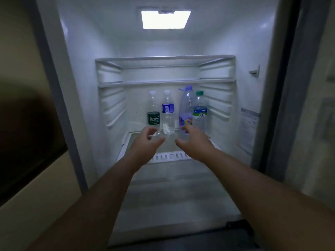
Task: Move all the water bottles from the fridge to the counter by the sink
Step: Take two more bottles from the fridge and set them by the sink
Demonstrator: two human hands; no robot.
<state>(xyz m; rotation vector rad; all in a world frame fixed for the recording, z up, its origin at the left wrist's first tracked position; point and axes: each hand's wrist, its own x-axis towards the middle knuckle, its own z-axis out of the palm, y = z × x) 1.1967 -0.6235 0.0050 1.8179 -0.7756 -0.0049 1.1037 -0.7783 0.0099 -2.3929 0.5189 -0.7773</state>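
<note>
Several clear water bottles stand in a row at the back of a glass shelf (130,140) inside the lit fridge. From left: a dark-green-labelled bottle (153,113), a blue-labelled bottle (168,113), a tall bottle with a purple cap (186,107) and a green-capped bottle (200,111). My left hand (145,140) reaches in with fingers loosely spread, just in front of the green-labelled bottle's base. My right hand (194,139) is open in front of the tall bottle's base. Neither hand holds anything.
Two bare shelves (163,82) sit above the bottles under the ceiling light (165,19). Ribbed side walls (114,105) flank the shelf. A vent strip (170,156) runs along the shelf front. The fridge frame (290,87) rises at right, a beige wall (21,51) at left.
</note>
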